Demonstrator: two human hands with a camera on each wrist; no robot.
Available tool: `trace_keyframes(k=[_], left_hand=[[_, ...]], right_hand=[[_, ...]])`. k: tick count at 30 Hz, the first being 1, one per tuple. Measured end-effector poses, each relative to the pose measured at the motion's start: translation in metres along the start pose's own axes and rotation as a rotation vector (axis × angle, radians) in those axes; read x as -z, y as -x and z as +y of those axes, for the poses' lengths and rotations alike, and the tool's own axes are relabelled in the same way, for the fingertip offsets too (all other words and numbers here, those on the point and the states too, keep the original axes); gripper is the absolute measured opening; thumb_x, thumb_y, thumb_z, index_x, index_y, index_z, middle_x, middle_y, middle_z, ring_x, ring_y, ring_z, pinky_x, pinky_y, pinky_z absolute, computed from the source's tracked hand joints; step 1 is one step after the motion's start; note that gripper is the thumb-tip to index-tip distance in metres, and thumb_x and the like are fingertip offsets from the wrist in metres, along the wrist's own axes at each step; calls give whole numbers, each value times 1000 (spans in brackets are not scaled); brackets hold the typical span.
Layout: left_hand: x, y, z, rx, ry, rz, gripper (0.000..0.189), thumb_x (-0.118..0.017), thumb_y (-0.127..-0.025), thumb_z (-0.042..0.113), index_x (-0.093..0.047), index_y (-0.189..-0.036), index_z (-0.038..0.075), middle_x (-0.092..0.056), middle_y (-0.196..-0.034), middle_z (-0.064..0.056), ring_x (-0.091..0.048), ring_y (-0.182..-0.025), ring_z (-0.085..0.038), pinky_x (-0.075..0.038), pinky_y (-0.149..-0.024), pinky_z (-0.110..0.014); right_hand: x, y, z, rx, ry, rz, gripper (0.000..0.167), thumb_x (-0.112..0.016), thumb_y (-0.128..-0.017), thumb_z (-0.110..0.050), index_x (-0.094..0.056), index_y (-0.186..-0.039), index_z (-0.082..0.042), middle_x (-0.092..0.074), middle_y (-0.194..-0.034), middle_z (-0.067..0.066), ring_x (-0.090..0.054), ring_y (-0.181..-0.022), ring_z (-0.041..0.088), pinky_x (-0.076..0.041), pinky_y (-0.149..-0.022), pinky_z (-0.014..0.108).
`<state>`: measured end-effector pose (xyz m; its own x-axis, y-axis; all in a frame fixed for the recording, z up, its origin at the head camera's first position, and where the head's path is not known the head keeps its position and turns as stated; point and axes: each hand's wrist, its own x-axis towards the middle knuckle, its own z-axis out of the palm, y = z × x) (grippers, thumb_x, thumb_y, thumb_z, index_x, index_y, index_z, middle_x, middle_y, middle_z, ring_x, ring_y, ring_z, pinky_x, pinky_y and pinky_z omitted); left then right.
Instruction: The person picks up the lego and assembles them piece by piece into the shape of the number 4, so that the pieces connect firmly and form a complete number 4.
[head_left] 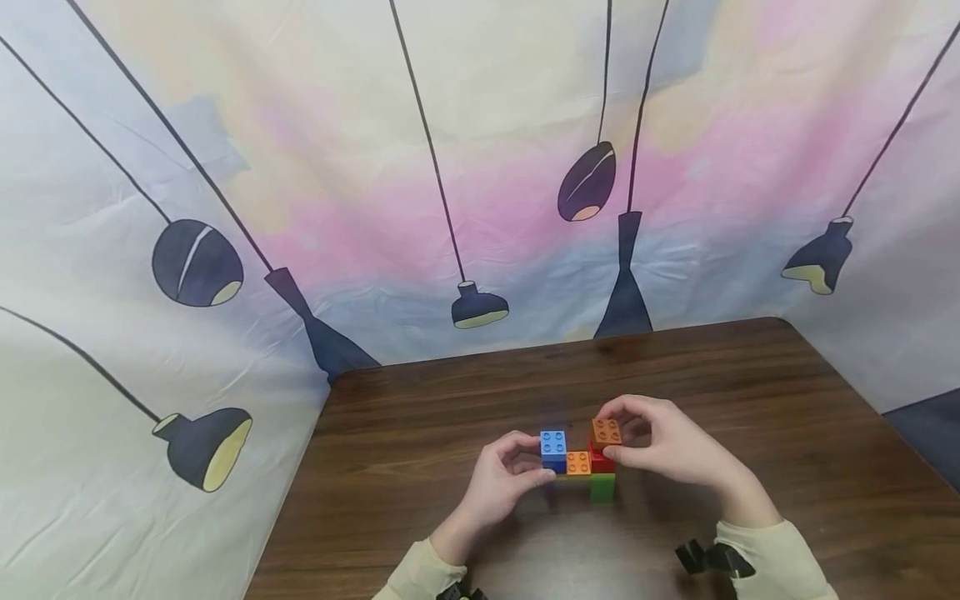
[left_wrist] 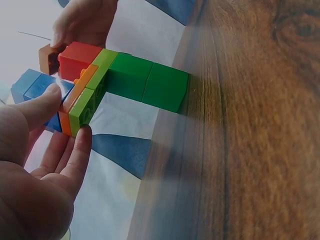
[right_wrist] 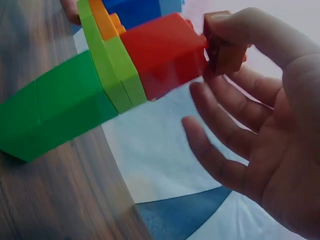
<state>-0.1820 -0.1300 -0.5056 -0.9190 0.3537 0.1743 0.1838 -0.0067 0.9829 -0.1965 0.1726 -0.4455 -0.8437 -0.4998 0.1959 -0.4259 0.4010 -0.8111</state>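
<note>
A toy-brick build stands upright on the table. Two stacked green bricks (left_wrist: 145,80) form its leg, with a lime layer (left_wrist: 102,75) across the top. Above that are an orange brick (head_left: 578,462), a red brick (right_wrist: 162,55) on the right and dark and light blue bricks (head_left: 553,443) on the left. My left hand (head_left: 498,477) grips the blue end, thumb on the blue and fingertips against the lime piece's underside. Between thumb and fingers, my right hand (head_left: 671,442) pinches a brown brick (right_wrist: 225,50) at the red brick's top, slightly tilted; whether it is attached I cannot tell.
The brown wooden table (head_left: 420,408) extends around the build. Behind it hangs a pastel cloth (head_left: 525,250) printed with dark lamps, and more cloth hangs at the sides. Black straps (head_left: 712,558) circle both wrists.
</note>
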Motion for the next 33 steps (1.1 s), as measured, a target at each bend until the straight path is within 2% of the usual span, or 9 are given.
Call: trace_keyframes(k=[6, 13, 18, 22, 25, 33], left_hand=[[2, 1, -1, -1, 4, -3, 36, -84, -89, -7, -70, -122, -5, -67, -123, -17, -73, -106, -28, -62, -92, -38], [3, 3, 0, -14, 23, 3, 38, -84, -87, -9, -68, -122, -9, -67, -122, -17, -72, -104, -33, -62, -90, -39], [2, 3, -1, -18, 29, 2, 39, -83, -88, -9, -65, -122, -13, -67, -120, -11, -73, -101, -26, -62, -90, -38], [1, 3, -3, -40, 45, -12, 38, -83, -88, -10, -66, -121, -12, -67, -121, -13, -73, -100, -20, -62, -89, -37], [0, 2, -4, -59, 53, -19, 38, -83, -87, -10, -66, -121, -11, -67, -122, -17, -73, -101, -19, -62, -89, -38], [1, 1, -5, -43, 40, -14, 37, -83, -87, -10, -67, -121, -10, -67, -122, -15, -72, -103, -22, -62, -90, -38]], right_hand=[[-8, -3, -5, 29, 12, -41, 34, -90, -88, -21, -68, -114, -19, -72, -105, -5, -71, -91, 16, -62, -79, 31], [-10, -6, -4, 25, -44, -63, 33, -90, -88, -17, -68, -112, -17, -73, -106, -1, -74, -93, 15, -63, -80, 29], [-8, -6, -3, 20, -75, -80, 33, -91, -88, -16, -68, -111, -15, -72, -109, 4, -76, -89, 15, -63, -79, 29], [-6, -4, 1, -7, -138, -108, 31, -89, -90, -17, -68, -112, -13, -71, -113, 10, -78, -92, 17, -64, -79, 31], [-6, -2, 5, -24, -173, -123, 29, -88, -92, -17, -68, -113, -12, -69, -115, 13, -78, -94, 19, -64, -79, 32], [-4, -4, 8, -45, -155, -123, 28, -87, -93, -20, -69, -112, -13, -69, -114, 11, -74, -100, 22, -63, -81, 31]])
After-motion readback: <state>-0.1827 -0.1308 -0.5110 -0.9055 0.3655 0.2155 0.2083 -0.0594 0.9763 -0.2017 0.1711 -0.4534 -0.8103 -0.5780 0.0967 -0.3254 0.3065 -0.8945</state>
